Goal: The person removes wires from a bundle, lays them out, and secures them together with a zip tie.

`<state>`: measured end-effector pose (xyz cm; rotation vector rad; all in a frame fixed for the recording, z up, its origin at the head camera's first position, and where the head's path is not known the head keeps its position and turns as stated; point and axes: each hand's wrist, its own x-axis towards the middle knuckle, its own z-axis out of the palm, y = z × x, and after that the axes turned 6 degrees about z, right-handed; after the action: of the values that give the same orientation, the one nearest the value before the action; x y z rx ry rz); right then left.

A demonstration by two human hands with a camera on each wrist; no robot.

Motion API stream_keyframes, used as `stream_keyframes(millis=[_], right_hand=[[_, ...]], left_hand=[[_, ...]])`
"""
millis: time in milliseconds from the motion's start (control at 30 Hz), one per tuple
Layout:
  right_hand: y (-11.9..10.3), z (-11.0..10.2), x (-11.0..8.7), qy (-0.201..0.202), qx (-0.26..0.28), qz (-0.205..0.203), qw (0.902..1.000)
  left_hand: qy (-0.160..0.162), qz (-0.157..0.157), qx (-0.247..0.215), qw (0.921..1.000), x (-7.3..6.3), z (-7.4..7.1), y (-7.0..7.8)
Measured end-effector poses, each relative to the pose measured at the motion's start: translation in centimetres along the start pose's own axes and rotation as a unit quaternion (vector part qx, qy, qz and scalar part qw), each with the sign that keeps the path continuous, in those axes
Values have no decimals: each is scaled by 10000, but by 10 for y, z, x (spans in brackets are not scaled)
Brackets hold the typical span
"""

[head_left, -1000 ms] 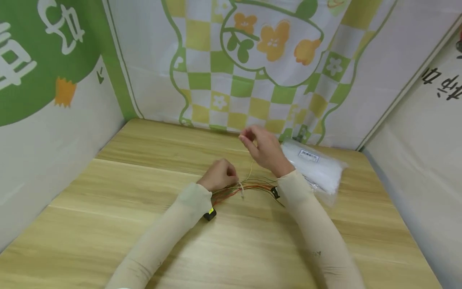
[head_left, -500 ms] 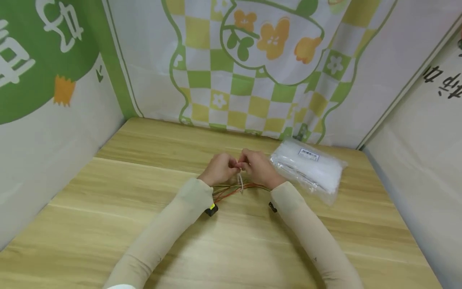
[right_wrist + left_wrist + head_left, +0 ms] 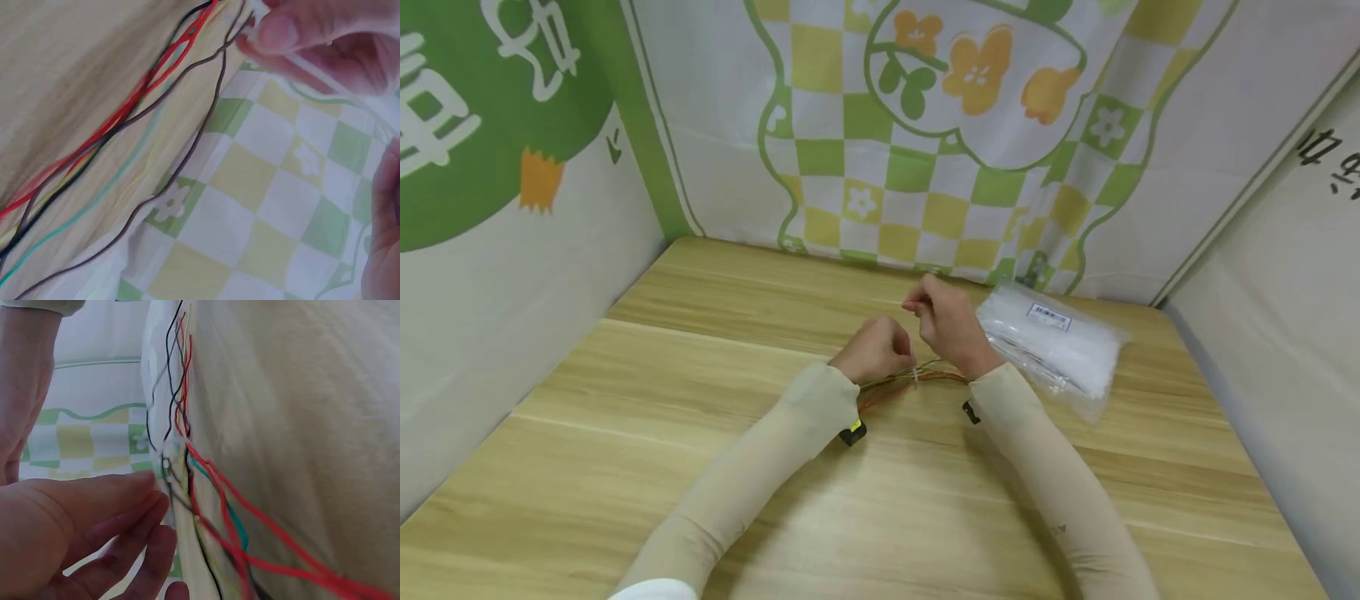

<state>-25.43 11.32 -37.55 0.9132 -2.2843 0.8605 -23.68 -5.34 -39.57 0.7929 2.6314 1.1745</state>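
A bundle of thin red, black, brown, teal and yellow wires [image 3: 947, 377] crosses the wooden table, also near in the left wrist view. A white cable tie [image 3: 331, 84] loops round it. My left hand [image 3: 876, 348] pinches the tie close to the bundle, thumb and fingertips beside its pale head [image 3: 172, 447]. Up and to the right, my right hand [image 3: 951, 325] pinches the tie's tail, which runs as a taut strap between both hands in the right wrist view. Black connectors show by each sleeve, one with a yellow mark [image 3: 853, 431], the other [image 3: 972, 412] plain.
A clear plastic bag [image 3: 1093, 354] of white strips with a barcode label lies at the back right, just beyond my right hand. The table [image 3: 880, 517] ends at a patterned cloth wall [image 3: 820, 225] behind, with fabric walls on both sides.
My right hand came down to meet the left, then drew up and away to the right. The tie's loop below the left hand looks smaller. The left hand stayed near the bundle.
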Motion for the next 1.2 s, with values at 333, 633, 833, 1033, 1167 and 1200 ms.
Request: stream_keyframes(millis=[333,633,833,1033,1167,1200], right_hand=[[5,-11,-4,-1347,1129,1287,9760],[14,-2,-16,-1288,108,84,9916],[10,0,-13,-108,-471,-1088,9929],[7,-5,-4,560,-608,-1613,9834],[6,-7,-1,802,-620,-1746,9794],[6,-8,-1,838,-634,-1760,9788]], left_hand=[[-73,-82,339,9994,1,-5,5],[-8,-248,-137,9996,4,2,1],[10,-10,-63,10000,4,4,4],[15,142,-14,9999,1,3,8],[84,252,-146,9995,0,4,13],[61,253,-176,9995,0,4,14]])
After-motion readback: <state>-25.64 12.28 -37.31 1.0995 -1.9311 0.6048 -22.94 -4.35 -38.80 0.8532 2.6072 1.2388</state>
